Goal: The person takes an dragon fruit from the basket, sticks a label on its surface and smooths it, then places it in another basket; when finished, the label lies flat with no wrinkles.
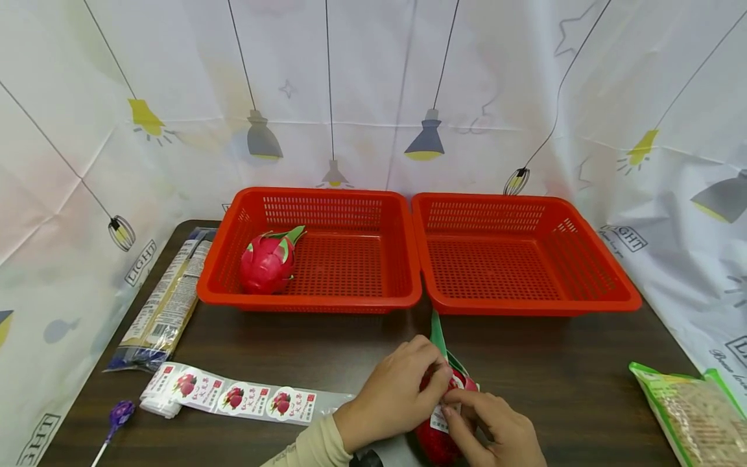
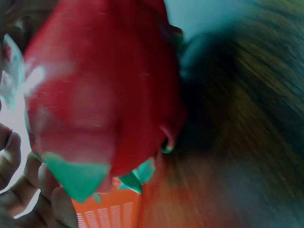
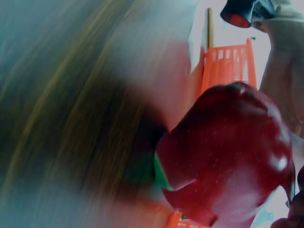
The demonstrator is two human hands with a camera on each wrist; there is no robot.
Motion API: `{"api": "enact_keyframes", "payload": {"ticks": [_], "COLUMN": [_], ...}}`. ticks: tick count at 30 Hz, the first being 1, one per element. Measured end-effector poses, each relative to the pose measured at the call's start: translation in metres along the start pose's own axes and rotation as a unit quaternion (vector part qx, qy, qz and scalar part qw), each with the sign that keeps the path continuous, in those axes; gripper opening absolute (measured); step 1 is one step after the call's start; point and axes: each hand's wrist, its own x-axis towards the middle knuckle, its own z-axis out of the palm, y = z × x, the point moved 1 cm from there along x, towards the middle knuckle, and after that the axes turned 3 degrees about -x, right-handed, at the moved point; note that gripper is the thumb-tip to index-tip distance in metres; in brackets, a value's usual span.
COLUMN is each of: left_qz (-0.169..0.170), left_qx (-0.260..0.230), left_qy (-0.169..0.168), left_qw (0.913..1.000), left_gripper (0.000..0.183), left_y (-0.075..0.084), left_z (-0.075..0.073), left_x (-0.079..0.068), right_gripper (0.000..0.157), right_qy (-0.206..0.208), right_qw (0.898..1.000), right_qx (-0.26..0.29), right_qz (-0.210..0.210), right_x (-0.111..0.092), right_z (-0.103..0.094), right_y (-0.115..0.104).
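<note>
A red dragon fruit (image 1: 434,447) with green leaf tips lies on the table in front of me, partly covered by my hands. A printed white sticker (image 1: 439,420) is at its upper face. From the left, my left hand (image 1: 403,389) pinches the sticker between thumb and fingers near the leafy end. My right hand (image 1: 496,428) pinches its other side with thumb and forefinger. In the left wrist view the fruit (image 2: 104,85) fills the middle, and the sticker's edge stands out beside it. The right wrist view has the fruit's smooth red side (image 3: 223,152).
Two red baskets (image 1: 309,301) (image 1: 531,305) stand side by side behind; the left one holds another dragon fruit (image 1: 267,263). A sticker strip (image 1: 245,397), a purple lollipop (image 1: 120,413) and a long packet (image 1: 166,301) lie to the left. A green-edged bag (image 1: 694,415) lies at right.
</note>
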Motion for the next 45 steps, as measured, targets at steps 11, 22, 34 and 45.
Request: {"api": "enact_keyframes", "payload": {"ticks": [11,22,34,45], "left_qz": [0.056,0.039,0.015,-0.061], "left_qx": [0.095,0.086,0.081,-0.018], "left_qy": [0.040,0.033,0.032,0.049], "left_qw": [0.9931,0.9950,0.9961,0.9968], "left_gripper": [0.015,0.006,0.005,0.038], "left_y": [-0.004,-0.009,-0.011,-0.003], "left_z": [0.011,0.013,0.012,0.013], "left_x": [-0.003,-0.001,0.004,-0.011], "right_gripper": [0.036,0.042,0.050,0.021], "right_qy": [-0.017,-0.039,-0.040,0.029], "right_qw": [0.996,0.994,0.993,0.955], "right_qx": [-0.085,-0.105,-0.057,0.030], "right_qz": [-0.014,0.023,0.096,0.295], "right_x": [0.000,-0.010,-0.019,-0.001], "right_z": [-0.001,-0.004,-0.004,-0.044], "right_y": [0.000,0.002,-0.003,0.022]}}
